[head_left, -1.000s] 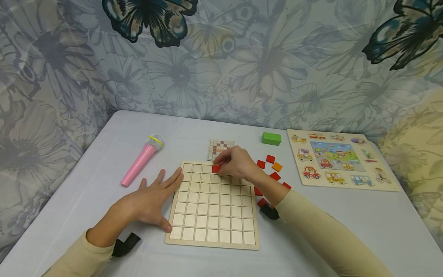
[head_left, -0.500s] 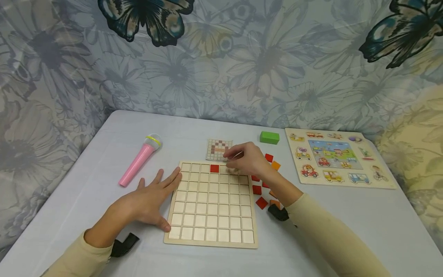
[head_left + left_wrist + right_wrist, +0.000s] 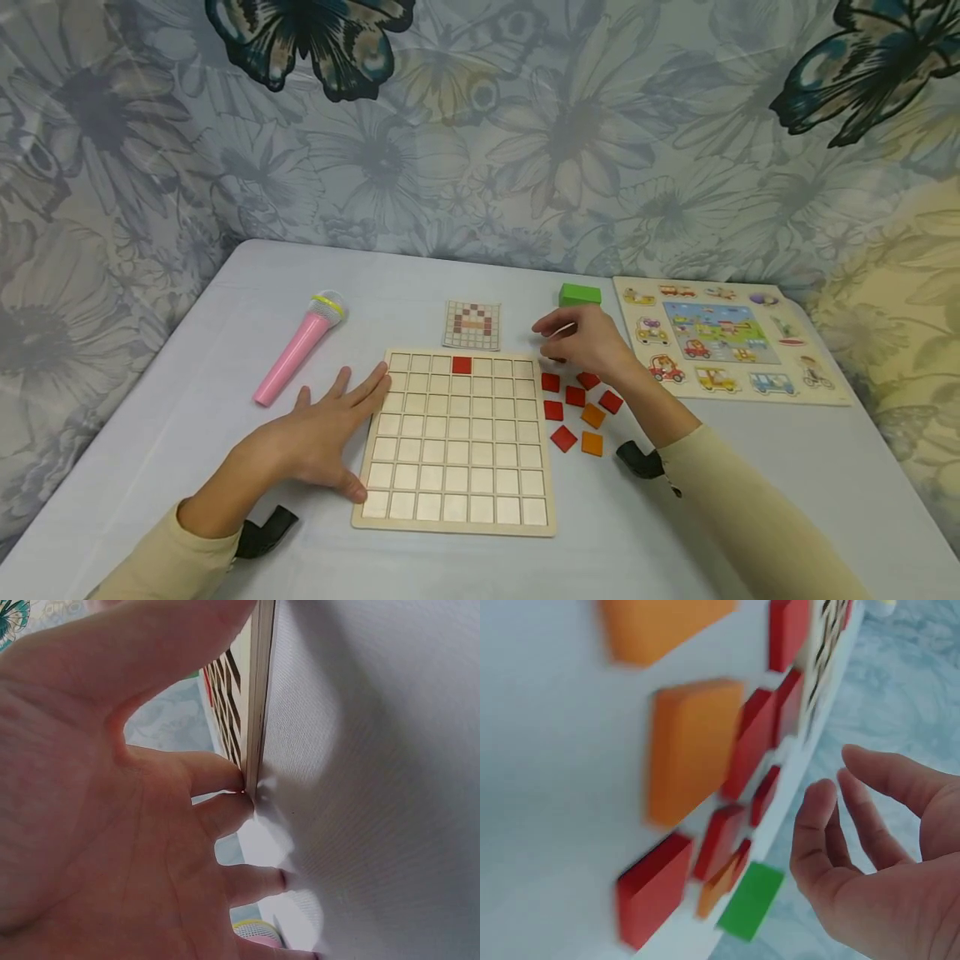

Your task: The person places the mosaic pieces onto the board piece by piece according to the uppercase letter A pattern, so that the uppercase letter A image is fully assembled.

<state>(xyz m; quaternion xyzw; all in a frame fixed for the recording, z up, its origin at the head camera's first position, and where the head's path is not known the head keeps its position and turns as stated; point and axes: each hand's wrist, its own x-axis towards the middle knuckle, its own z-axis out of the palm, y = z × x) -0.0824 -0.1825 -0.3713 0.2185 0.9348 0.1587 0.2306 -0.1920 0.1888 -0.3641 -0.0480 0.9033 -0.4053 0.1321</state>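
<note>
A wooden grid board [image 3: 457, 530] lies at the middle of the table, with one red square tile [image 3: 462, 365] in its top row. My left hand [image 3: 318, 437] rests spread along the board's left edge, its thumb and fingertips touching the frame. My right hand [image 3: 585, 337] hovers over the far end of the loose tiles, fingers loosely bent; the right wrist view shows nothing between them. Below it lie several red tiles [image 3: 553, 410] and orange tiles [image 3: 592, 443]; the hand hides some in the head view.
A small pattern card [image 3: 472, 326] lies behind the board. A pink toy microphone [image 3: 300, 350] is at left. A green block [image 3: 580, 294] sits beyond my right hand, beside a vehicle picture puzzle [image 3: 731, 342]. Patterned cloth [image 3: 450, 167] hangs behind the table.
My right hand has let go of the red tile in the board's top row and moved right, over the loose tiles. The left hand stays on the board's edge.
</note>
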